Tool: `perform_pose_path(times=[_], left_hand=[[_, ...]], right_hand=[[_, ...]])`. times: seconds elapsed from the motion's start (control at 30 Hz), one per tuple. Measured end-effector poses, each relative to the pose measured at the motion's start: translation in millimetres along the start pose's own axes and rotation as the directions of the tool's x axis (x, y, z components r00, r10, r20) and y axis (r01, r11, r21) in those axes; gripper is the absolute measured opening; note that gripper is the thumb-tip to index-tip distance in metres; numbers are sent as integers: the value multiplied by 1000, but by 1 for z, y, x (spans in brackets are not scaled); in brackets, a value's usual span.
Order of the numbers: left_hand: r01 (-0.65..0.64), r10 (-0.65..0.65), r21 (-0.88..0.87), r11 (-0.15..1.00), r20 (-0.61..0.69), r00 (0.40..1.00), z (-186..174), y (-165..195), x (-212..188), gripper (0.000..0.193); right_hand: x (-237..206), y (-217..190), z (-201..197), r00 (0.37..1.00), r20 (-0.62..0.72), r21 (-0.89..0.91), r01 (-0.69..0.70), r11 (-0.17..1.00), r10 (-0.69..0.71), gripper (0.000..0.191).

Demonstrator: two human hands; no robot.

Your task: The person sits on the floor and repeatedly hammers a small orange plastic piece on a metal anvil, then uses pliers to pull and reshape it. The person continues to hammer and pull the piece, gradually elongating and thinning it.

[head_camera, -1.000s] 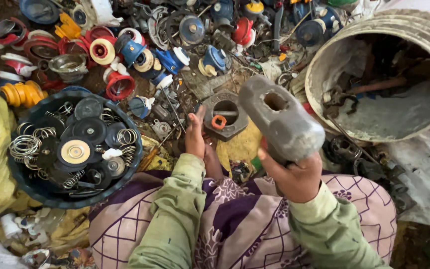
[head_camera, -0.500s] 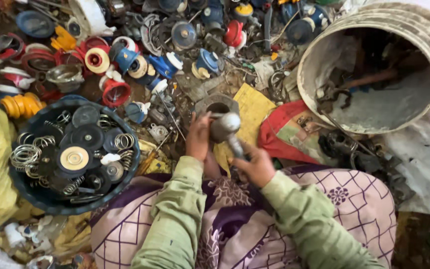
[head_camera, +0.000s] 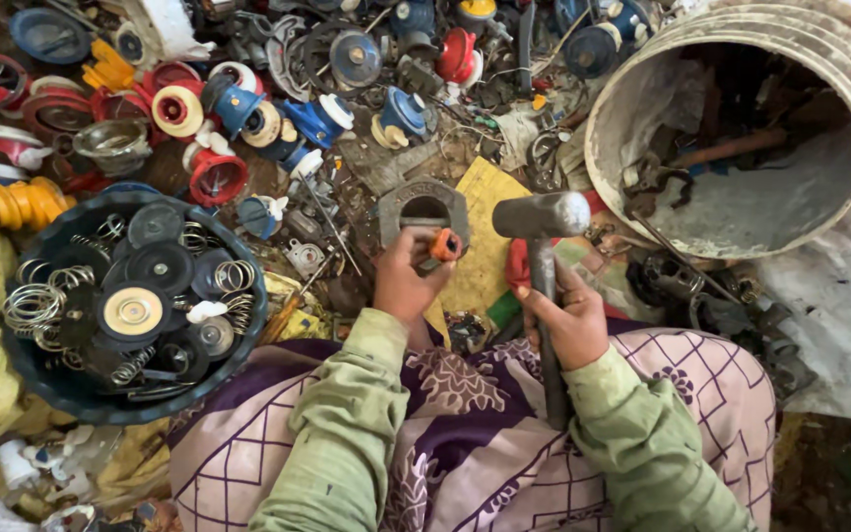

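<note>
Scrap-strewn ground surrounds the seated person. Left hand (head_camera: 408, 281) pinches a small orange part (head_camera: 445, 244) over a grey metal block (head_camera: 424, 209); right hand (head_camera: 568, 317) grips a hammer (head_camera: 541, 222) raised just beside it — part looks unbroken. Stripped discs and springs fill a dark basin (head_camera: 130, 305) — many pieces lie unsorted.

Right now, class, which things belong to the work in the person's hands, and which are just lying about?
In hand:
- left hand holding a small orange part
- right hand gripping a hammer
- grey metal block with a hole, beside the orange part

Lying about:
- dark bowl of springs and discs
- white bucket
- red and blue plastic parts
</note>
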State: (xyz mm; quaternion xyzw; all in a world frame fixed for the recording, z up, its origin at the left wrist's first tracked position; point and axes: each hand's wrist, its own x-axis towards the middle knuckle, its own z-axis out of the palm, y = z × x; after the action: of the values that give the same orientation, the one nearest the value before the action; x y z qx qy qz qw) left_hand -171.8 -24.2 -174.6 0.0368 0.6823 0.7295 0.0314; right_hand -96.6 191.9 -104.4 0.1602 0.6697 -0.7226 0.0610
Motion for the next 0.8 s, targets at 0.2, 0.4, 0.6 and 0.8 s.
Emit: perform_pose_path(times=[0.2,0.4,0.6,0.8], left_hand=[[-357,370,571,739,99,924,-4,-9,-1,52],[-255,302,703,664,61,952,-15,-13,8,46],[-246,282,406,880,-30,959,-22,-8,7,72],[-167,178,118,979,-86,980,-21,-3,8,74]], right_hand=[[-5,-1,6,995,64,-53,81,995,-77,61],[-13,-11,16,990,39,-241,142,960,-137,66],[-32,-41,6,916,84,-700,334,631,-392,36],[4,3,25,937,196,-651,345,676,-289,47]])
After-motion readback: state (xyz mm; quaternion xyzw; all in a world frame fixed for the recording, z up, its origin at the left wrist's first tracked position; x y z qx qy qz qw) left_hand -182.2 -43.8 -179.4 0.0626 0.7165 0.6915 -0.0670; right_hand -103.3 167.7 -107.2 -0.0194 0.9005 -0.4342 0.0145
